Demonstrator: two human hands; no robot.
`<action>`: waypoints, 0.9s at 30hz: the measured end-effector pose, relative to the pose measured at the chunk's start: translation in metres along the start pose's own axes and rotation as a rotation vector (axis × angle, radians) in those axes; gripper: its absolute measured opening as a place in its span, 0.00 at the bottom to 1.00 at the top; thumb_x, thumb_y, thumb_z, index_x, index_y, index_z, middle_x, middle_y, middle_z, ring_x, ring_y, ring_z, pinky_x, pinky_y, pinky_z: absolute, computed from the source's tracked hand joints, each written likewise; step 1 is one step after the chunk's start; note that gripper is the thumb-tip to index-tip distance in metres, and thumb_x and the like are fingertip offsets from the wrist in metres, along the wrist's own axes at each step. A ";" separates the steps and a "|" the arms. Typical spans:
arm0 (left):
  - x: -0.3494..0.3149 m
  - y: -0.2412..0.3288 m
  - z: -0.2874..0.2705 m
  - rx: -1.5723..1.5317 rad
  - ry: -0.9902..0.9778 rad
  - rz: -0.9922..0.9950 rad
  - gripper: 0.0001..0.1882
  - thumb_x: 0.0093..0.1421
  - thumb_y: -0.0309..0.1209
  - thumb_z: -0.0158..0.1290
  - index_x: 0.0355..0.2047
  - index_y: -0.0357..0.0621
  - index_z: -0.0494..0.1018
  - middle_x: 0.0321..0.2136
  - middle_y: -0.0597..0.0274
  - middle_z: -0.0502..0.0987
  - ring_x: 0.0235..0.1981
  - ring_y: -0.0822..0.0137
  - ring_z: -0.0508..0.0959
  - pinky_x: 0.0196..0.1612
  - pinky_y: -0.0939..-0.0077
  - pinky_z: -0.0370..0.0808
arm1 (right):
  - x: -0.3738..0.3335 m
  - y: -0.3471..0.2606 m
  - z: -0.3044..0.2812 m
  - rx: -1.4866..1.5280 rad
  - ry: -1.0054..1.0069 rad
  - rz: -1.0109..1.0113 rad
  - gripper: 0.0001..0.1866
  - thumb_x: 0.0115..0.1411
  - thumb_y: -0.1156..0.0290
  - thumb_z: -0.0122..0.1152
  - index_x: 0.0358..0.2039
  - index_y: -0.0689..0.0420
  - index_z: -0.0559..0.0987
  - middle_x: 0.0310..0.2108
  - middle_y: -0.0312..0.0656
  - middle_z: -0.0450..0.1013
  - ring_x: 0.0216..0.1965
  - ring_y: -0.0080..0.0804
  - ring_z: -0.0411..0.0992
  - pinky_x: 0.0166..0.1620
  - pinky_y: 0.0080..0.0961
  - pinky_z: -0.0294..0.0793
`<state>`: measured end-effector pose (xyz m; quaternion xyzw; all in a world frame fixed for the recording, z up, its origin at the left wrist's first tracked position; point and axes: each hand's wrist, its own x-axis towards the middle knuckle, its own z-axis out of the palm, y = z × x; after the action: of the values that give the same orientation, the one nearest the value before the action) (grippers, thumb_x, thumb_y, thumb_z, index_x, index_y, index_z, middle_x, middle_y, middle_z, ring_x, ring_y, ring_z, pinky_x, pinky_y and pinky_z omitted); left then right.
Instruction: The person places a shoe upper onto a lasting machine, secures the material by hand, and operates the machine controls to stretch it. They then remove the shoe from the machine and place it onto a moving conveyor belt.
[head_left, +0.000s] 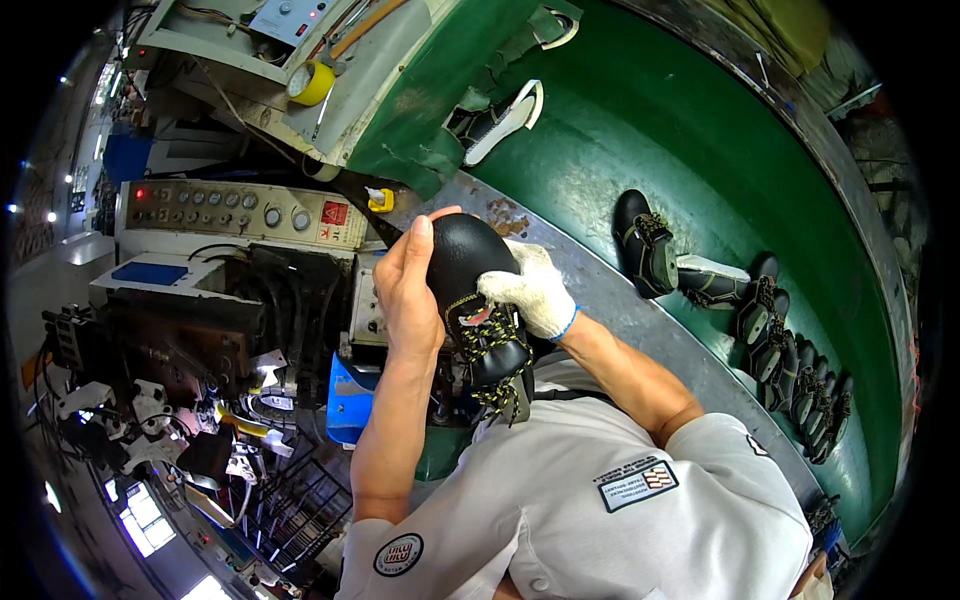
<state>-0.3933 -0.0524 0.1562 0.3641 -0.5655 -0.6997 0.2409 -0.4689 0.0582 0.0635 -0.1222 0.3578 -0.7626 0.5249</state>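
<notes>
Green conveyor belt (pixel 640 110) curves past us, black shoes (pixel 790 350) lined along it. From the head view, our bare left hand (pixel 408 290) and gloved right hand (pixel 530 290) clasp a black boot (pixel 470 270) at chest height — stiff at the toe, we judge, softer around the laces — best gripped by its sides.

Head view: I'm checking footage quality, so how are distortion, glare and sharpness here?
Head view: strong fisheye bending, so the green conveyor belt curves toward a black rim; a soft sheen lies on the toe of the black shoe between the bare left hand and the gloved right hand; the centre is sharp; bright windows at lower left are blown out.
</notes>
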 end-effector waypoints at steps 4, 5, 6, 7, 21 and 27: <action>0.005 -0.003 -0.009 -0.002 -0.090 0.044 0.22 0.73 0.39 0.45 0.50 0.29 0.76 0.41 0.54 0.82 0.42 0.67 0.81 0.49 0.73 0.76 | 0.003 0.005 0.000 0.031 0.043 0.070 0.24 0.56 0.63 0.73 0.48 0.66 0.80 0.37 0.34 0.78 0.37 0.19 0.72 0.42 0.23 0.75; 0.006 -0.004 -0.010 -0.017 -0.107 0.044 0.22 0.73 0.39 0.45 0.51 0.29 0.75 0.42 0.53 0.81 0.42 0.66 0.81 0.50 0.73 0.76 | 0.004 0.005 0.001 0.038 0.045 0.067 0.24 0.56 0.63 0.72 0.48 0.66 0.80 0.37 0.34 0.78 0.37 0.18 0.72 0.42 0.23 0.75; 0.006 -0.005 -0.012 -0.032 -0.125 0.043 0.22 0.73 0.38 0.45 0.53 0.29 0.75 0.43 0.53 0.81 0.43 0.66 0.81 0.51 0.73 0.75 | 0.005 0.004 0.002 0.044 0.046 0.064 0.23 0.57 0.63 0.72 0.48 0.66 0.80 0.36 0.34 0.78 0.36 0.18 0.72 0.42 0.22 0.74; 0.007 -0.006 -0.013 -0.047 -0.144 0.042 0.22 0.73 0.38 0.44 0.54 0.29 0.74 0.44 0.52 0.81 0.44 0.66 0.80 0.51 0.73 0.75 | 0.005 0.003 0.001 0.050 0.049 0.059 0.23 0.57 0.64 0.72 0.47 0.66 0.81 0.36 0.34 0.78 0.36 0.18 0.72 0.42 0.22 0.74; 0.017 -0.011 -0.014 -0.064 -0.193 0.076 0.29 0.69 0.35 0.39 0.65 0.26 0.62 0.59 0.36 0.72 0.60 0.54 0.74 0.66 0.63 0.65 | 0.012 -0.012 0.005 0.164 0.056 0.186 0.23 0.61 0.63 0.69 0.50 0.67 0.79 0.38 0.39 0.80 0.37 0.21 0.76 0.42 0.22 0.77; 0.021 -0.011 -0.014 -0.094 -0.215 0.098 0.35 0.60 0.34 0.46 0.66 0.25 0.61 0.62 0.35 0.69 0.63 0.53 0.70 0.69 0.62 0.60 | 0.015 -0.015 0.006 0.138 0.072 0.169 0.22 0.62 0.62 0.68 0.50 0.66 0.80 0.38 0.39 0.80 0.36 0.21 0.76 0.40 0.22 0.77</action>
<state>-0.3946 -0.0740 0.1396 0.2475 -0.5716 -0.7479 0.2296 -0.4826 0.0450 0.0752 -0.0278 0.3322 -0.7424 0.5811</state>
